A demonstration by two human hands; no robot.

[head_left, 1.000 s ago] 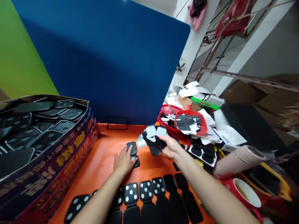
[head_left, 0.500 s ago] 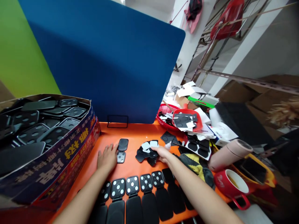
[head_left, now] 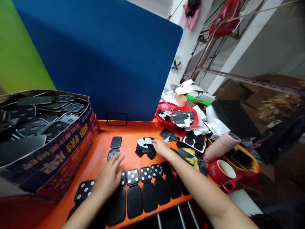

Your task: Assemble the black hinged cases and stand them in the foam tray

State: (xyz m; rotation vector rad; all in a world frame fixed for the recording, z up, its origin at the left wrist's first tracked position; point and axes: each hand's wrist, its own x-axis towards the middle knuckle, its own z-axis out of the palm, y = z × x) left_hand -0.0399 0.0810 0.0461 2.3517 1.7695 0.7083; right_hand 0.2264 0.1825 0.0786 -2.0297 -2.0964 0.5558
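Note:
My left hand [head_left: 110,174] is open, fingers apart, palm down over the left part of a row of hinged black cases [head_left: 149,197]. Just beyond its fingertips lies another opened case [head_left: 116,142], one half plain black, the other with round hollows. My right hand [head_left: 161,148] is at the right edge of a small pile of black and white cut pieces [head_left: 144,147]. Its fingers are closed together, and anything between them is too small to make out. Several cases in the row have white dots in their far halves [head_left: 132,176].
At left stands a printed cardboard box [head_left: 69,148] full of black cases. A blue board [head_left: 100,63] rises behind the orange table [head_left: 128,130]. To the right are a red dustpan [head_left: 195,117] with scraps, a pink flask [head_left: 221,147], a red mug [head_left: 218,173] and a cloth [head_left: 190,157].
My left hand has moved from beside the single opened case toward me, over the row. My right hand remains at the pile. The whole view has shifted slightly.

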